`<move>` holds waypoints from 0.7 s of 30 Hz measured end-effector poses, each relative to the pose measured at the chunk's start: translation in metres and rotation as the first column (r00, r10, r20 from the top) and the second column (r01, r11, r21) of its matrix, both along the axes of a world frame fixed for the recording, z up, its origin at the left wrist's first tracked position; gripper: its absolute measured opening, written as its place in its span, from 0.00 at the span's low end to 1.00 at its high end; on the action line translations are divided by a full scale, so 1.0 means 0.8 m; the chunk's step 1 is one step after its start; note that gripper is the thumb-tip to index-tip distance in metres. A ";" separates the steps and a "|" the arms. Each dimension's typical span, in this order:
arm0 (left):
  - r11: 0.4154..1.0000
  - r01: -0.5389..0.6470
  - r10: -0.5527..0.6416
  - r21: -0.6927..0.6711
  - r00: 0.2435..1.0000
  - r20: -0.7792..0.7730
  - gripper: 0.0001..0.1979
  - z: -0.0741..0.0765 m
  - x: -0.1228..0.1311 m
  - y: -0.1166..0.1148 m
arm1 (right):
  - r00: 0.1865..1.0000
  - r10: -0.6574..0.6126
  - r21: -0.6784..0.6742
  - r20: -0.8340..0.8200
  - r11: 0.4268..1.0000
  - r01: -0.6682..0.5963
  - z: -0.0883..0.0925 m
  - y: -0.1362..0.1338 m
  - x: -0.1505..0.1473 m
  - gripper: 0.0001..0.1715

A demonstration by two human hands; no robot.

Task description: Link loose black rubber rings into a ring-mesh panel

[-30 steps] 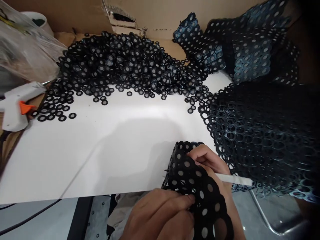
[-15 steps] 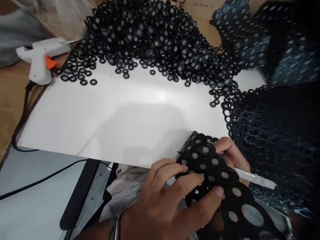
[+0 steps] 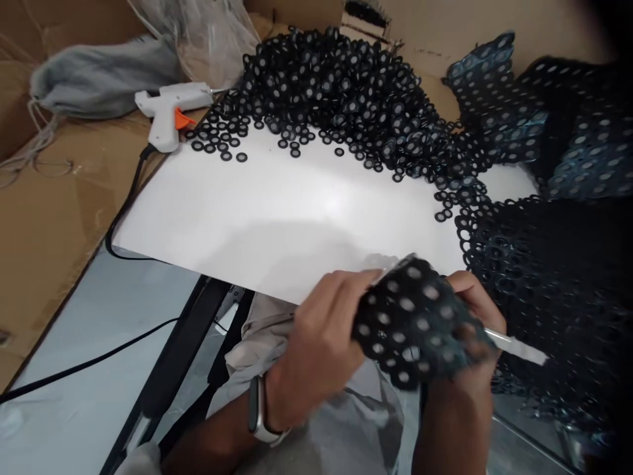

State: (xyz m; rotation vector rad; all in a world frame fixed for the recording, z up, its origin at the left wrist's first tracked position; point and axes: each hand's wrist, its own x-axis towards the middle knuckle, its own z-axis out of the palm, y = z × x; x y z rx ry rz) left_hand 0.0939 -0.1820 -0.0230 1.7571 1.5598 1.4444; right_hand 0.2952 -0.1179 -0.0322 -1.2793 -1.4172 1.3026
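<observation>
A black sheet with rows of round holes (image 3: 403,326) is raised over the front edge of the white board, bent and slightly blurred. My left hand (image 3: 326,330), with a watch on its wrist, grips the sheet's left side; its fingertips are partly hidden behind it. On the other side, my right hand (image 3: 477,297) is closed around a thin white pen-like tool (image 3: 517,346), whose back end sticks out to the right. The tool's front end is hidden behind the sheet. Small black rings (image 3: 336,86) are heaped at the back of the white board (image 3: 297,191).
A white glue gun (image 3: 173,112) with an orange trigger lies at the board's left corner, its cord hanging over the front. More perforated black sheets (image 3: 548,264) are stacked at right. A grey cloth bag (image 3: 103,79) and clear plastic (image 3: 212,39) lie at the back left.
My left hand has gone from lying spread on the sheet to gripping its left side. The sheet is lifted and turned. The view has shifted, showing more of the left side.
</observation>
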 end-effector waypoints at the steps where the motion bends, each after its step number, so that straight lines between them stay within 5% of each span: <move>1: 0.998 -0.013 0.016 -0.063 0.998 0.053 0.15 0.002 -0.009 0.003 | 0.999 -0.027 0.014 -0.046 1.000 0.028 -0.001 -0.001 -0.005 0.11; 3: 0.975 -0.038 0.062 -0.221 0.992 0.106 0.09 0.007 -0.025 0.010 | 0.988 -0.046 0.011 -0.147 0.999 0.048 -0.002 -0.002 -0.013 0.06; 6: 0.937 -0.050 0.094 -0.345 0.989 0.112 0.15 0.013 -0.040 0.019 | 0.983 -0.026 -0.008 -0.183 1.000 0.025 -0.002 -0.001 -0.021 0.05; 12: 0.959 -0.059 0.063 -0.276 0.998 0.005 0.15 0.015 -0.042 0.031 | 0.984 0.005 -0.008 -0.176 1.000 -0.006 0.005 0.001 -0.029 0.11; 21: 0.919 -0.109 0.041 -0.380 0.982 -0.184 0.18 0.016 -0.043 0.049 | 0.967 0.224 0.160 -0.123 0.966 -0.204 0.021 0.009 -0.036 0.29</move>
